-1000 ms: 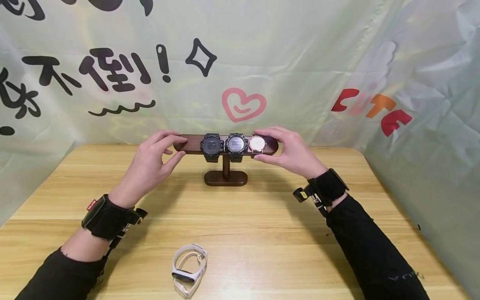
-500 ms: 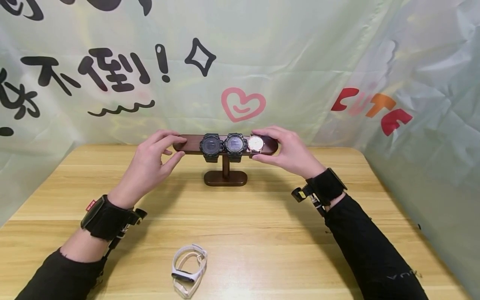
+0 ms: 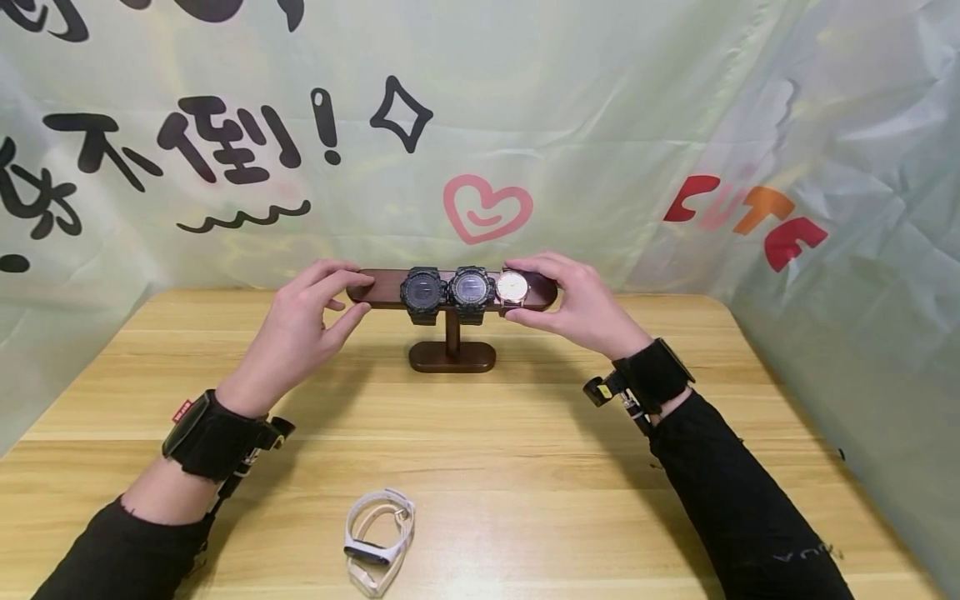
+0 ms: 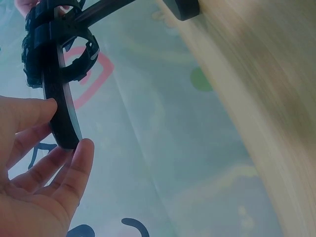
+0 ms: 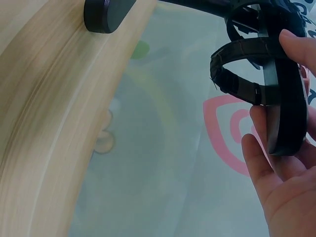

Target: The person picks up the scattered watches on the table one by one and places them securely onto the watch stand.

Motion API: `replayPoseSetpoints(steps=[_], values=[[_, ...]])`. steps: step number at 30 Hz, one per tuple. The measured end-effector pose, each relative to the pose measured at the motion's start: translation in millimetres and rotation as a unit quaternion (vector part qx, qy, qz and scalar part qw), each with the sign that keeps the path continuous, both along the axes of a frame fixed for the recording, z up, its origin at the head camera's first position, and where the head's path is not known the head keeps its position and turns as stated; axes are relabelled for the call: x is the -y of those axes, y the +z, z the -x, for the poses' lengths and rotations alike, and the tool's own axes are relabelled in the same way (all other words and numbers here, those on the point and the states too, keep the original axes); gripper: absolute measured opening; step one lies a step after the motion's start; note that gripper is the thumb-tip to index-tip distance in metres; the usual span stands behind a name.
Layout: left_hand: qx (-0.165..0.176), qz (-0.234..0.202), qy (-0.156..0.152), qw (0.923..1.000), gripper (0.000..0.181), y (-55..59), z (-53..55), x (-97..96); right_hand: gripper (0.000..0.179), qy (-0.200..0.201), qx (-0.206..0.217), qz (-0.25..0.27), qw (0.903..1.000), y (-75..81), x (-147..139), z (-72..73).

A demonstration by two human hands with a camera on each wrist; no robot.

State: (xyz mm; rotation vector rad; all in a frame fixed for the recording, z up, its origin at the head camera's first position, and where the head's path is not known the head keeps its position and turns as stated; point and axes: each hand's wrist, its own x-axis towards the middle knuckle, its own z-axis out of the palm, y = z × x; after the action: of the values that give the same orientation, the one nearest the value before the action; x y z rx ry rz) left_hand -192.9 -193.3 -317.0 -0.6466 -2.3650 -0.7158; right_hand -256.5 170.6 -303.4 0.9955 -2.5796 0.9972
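A dark brown wooden watch stand [image 3: 387, 287] stands at the back of the table, its crossbar raised on a post. My left hand [image 3: 296, 321] pinches the bar's left end between thumb and fingers. Two black digital watches, a left one [image 3: 423, 290] and a middle one [image 3: 472, 288], are strapped round the bar. To their right sits a wristwatch with a rose-gold case [image 3: 513, 286] and dark strap. My right hand [image 3: 592, 308] pinches this wristwatch at its strap, index finger above and thumb below. In the right wrist view its strap [image 5: 237, 49] loops beneath the bar.
A white fitness band [image 3: 375, 552] and a cream strap [image 3: 365, 577] lie together near the table's front edge. Behind the wooden table [image 3: 480, 442] hangs a pale green printed cloth [image 3: 600, 100], which also runs along the right side.
The rose-gold wristwatch has shifted slightly left along the bar, toward the middle black watch, with my right fingers on it. My left hand has stayed at the bar's left end.
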Motion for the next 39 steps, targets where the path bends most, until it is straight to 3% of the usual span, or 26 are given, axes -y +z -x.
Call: replayPoseSetpoints(steps=[31,39], values=[[0.003,-0.002,0.0,1.0,0.028,0.0,-0.7,-0.4,0.067,0.0,-0.011,-0.009,0.9999,0.5,-0.8,-2.4],[0.006,-0.002,0.003,1.0,0.028,0.0,-0.7,0.1,0.07,-0.002,0.005,-0.011,0.9999,-0.7,-1.9,-2.8]])
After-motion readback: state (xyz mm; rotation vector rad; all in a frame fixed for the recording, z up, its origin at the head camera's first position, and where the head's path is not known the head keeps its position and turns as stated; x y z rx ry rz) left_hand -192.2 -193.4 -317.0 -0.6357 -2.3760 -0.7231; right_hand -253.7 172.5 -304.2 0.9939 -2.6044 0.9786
